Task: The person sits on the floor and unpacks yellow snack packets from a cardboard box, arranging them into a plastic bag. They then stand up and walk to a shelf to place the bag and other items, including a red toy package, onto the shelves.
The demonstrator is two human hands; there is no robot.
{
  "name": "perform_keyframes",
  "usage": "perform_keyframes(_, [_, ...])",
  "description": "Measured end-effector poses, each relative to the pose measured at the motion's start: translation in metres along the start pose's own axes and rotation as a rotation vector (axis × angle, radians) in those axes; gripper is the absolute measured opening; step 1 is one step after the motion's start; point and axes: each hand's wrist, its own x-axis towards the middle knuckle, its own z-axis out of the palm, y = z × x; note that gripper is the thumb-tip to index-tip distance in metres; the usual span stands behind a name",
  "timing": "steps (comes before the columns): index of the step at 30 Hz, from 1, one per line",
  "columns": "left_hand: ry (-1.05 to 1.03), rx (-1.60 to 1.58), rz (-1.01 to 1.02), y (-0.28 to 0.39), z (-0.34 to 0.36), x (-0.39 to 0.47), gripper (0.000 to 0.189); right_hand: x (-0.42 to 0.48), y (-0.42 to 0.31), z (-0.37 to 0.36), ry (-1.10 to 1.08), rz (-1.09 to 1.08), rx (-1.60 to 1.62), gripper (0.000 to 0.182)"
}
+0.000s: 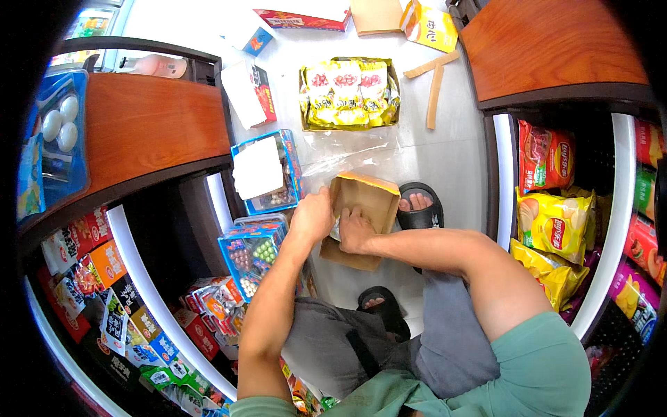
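Observation:
An open cardboard box (371, 200) with a yellow edge stands on the floor before me, between my hands and feet. My left hand (314, 216) is closed at the box's upper left edge; its fingertips are hidden, so what it pinches cannot be told. My right hand (355, 229) reaches into the box, fingers bent, beside a small whitish piece partly hidden under it. Clear plastic film (349, 151) lies just beyond the box. Farther off, a carton filled with yellow snack packets (346, 94) sits on the floor.
Blue candy boxes (255, 255) stand at the left. Torn cardboard strips (433, 96), a yellow carton piece (430, 26) and a red box (307, 20) lie beyond. Shelves hold chip bags (557, 227) on the right and snack packets (114, 318) on the left. My sandalled feet flank the box's right side.

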Motion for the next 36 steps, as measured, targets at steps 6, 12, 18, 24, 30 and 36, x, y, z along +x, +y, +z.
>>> perform_keyframes(6, [0.01, -0.146, -0.064, -0.001, -0.003, -0.005, 0.019, 0.0, 0.006, 0.015, -0.005, -0.019, -0.041, 0.054])
perform_keyframes(12, [0.007, -0.145, -0.041, -0.006, -0.005, -0.003, 0.021, -0.011, 0.001, -0.026, -0.306, -0.162, -0.325, 0.021])
perform_keyframes(18, [0.094, -0.473, -0.229, -0.008, -0.036, -0.014, 0.055, -0.079, 0.024, -0.152, 0.338, -1.107, 0.005, 0.03])
perform_keyframes(24, [0.038, -1.518, 0.066, 0.059, -0.068, -0.011, 0.043, -0.078, 0.039, -0.204, 0.881, -1.294, -0.099, 0.031])
perform_keyframes(30, [0.144, -1.916, 0.05, 0.084, -0.075, 0.026, 0.021, -0.068, 0.042, -0.196, 0.984, -1.315, -0.133, 0.037])
perform_keyframes(36, [0.157, -1.82, -0.088, 0.073, -0.082, 0.046, 0.018, -0.056, 0.036, -0.198, 1.059, -1.279, -0.188, 0.039])
